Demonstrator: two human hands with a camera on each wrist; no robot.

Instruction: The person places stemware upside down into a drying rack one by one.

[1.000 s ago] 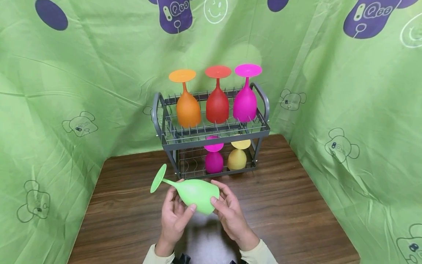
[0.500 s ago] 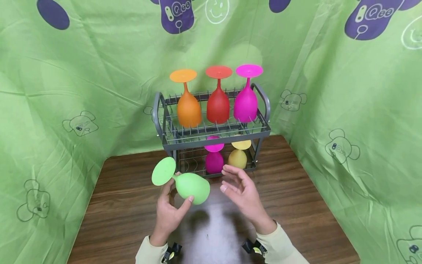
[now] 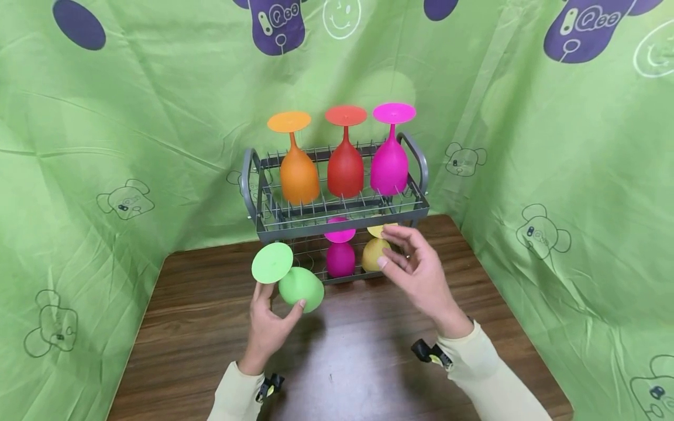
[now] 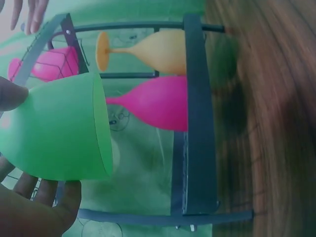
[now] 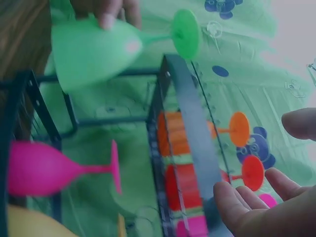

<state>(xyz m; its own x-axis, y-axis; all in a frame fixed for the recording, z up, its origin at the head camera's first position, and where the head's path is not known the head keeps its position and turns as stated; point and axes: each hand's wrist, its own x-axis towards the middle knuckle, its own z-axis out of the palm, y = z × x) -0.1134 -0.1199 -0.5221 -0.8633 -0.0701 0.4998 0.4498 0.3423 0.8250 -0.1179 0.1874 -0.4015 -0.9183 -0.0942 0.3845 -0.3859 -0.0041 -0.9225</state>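
My left hand (image 3: pixel 267 327) grips a light green goblet (image 3: pixel 304 290) by its bowl, thumb on the near side and fingers beneath. The goblet is tilted, its foot up and to the left and its mouth toward the table, just before the lower left of a two-tier dark rack (image 3: pixel 295 232). Holding nothing, my right hand (image 3: pixel 425 283) hovers with spread, slightly bent fingers before the rack's right side. In the head view it partly covers a yellow goblet (image 3: pixel 371 255) on the lower tier. A magenta goblet (image 3: pixel 341 260) stands upside down beside that one.
On the upper tier, orange (image 3: pixel 299 178), red (image 3: pixel 345 171) and pink (image 3: pixel 389 169) goblets stand upside down in a row. A brown wooden table (image 3: pixel 337 356) bears the rack. Green printed cloth (image 3: pixel 174 117) encloses the back and both sides.
My right hand has let go of the green goblet and moved right and forward. The left hand has carried the goblet toward the rack's lower left, turning its mouth further down.
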